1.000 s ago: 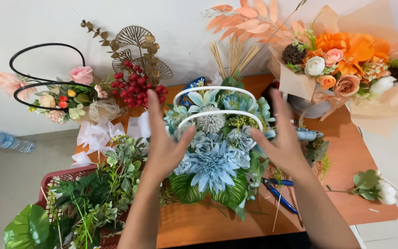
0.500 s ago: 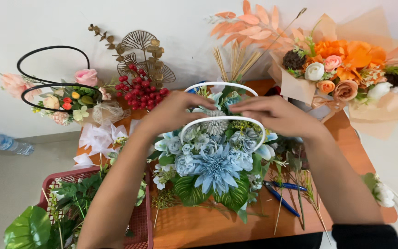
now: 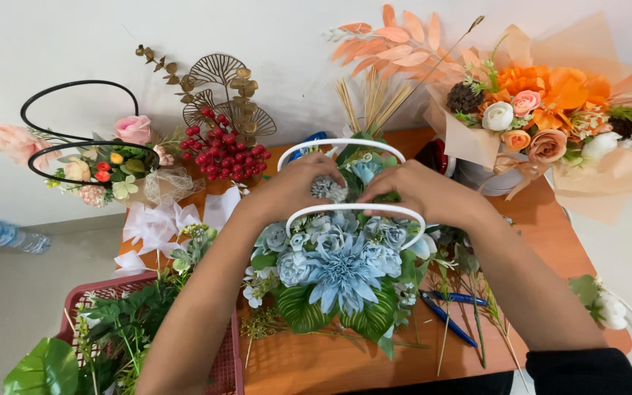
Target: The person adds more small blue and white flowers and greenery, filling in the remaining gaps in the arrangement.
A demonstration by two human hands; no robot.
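Orange-brown surface (image 3: 550, 241): left hand (image 3: 294, 192) and right hand (image 3: 415, 192) are pinching close together into light, crushable blue flower arrangement (image 3: 341, 267); stiff white handles (image 3: 352, 212) look the safest hold.

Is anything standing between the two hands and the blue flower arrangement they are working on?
Nothing visible does. The left hand and right hand already rest on the top of the blue flower arrangement, fingers among the blooms between its two white handles. What the fingertips pinch is hidden.
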